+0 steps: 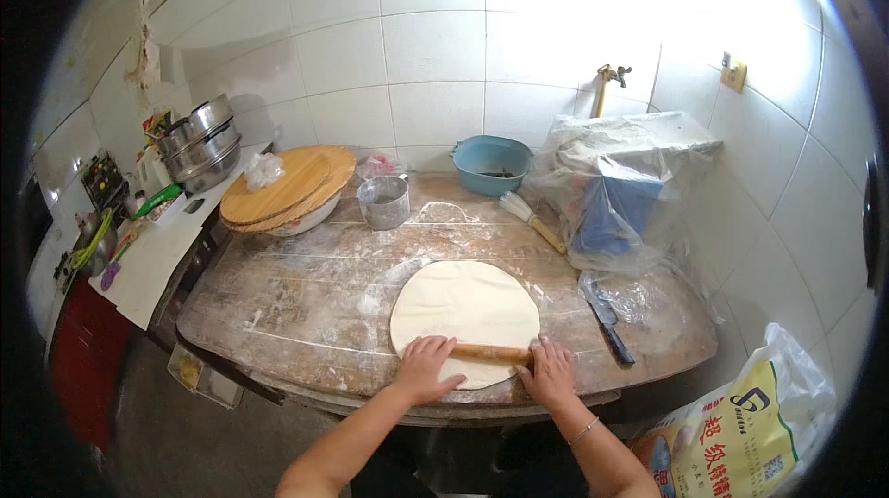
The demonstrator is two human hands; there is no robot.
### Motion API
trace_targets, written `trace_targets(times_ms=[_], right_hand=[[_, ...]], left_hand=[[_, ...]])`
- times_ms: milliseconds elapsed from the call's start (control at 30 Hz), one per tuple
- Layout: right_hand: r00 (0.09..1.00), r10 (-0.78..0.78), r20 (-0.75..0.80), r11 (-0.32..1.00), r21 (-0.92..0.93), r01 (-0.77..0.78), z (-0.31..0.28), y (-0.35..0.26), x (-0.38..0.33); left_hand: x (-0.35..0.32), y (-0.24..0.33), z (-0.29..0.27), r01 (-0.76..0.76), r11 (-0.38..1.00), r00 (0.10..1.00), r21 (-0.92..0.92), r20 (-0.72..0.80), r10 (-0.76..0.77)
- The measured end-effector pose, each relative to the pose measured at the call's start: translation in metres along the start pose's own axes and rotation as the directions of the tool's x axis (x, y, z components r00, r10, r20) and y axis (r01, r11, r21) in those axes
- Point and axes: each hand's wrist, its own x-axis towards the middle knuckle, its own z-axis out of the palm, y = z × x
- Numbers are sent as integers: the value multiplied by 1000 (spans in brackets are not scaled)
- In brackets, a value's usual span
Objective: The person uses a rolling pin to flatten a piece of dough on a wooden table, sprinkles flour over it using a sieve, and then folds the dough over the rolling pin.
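A large round sheet of dough (463,303) lies flat near the front of a floured wooden board (296,294). Across its near part rests a wooden rolling pin (492,353). My left hand (429,371) is over the pin's left end, its thumb stretched onto the dough. On the pin's right end sits my right hand (551,371), with a thin bracelet on that wrist. Both palms cover the ends of the pin, so its tips are hidden.
A knife (608,324) lies right of the dough. Behind stand a metal cylinder (383,202), a blue-green basin (492,164), a brush (532,220) and a plastic-covered box (620,192). A round wooden lid (289,185) covers a bowl at left. A printed sack (741,424) stands front right.
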Motion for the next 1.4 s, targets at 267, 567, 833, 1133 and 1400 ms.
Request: trace_targets(times_ms=[267,567,833,1133,1400], right_hand=[[940,202,-275,969,193,-152,6,-5,-21],[935,178,-307,968,227,-110,1,-9,-21],[943,175,-284,970,216,-115,11,-6,-22],[963,146,-226,972,216,-96,-4,-5,-13],[953,-304,-9,950,75,303,6,-46,15]], left_hand=[[76,-94,-14,525,785,743,-328,-274,-611],[99,-141,-37,581,654,810,-484,264,-524],[-27,-153,-59,507,84,527,-858,231,-818],[-39,-12,-39,520,-260,615,-813,568,-547],[-49,-58,-38,289,934,848,-210,-397,-351]])
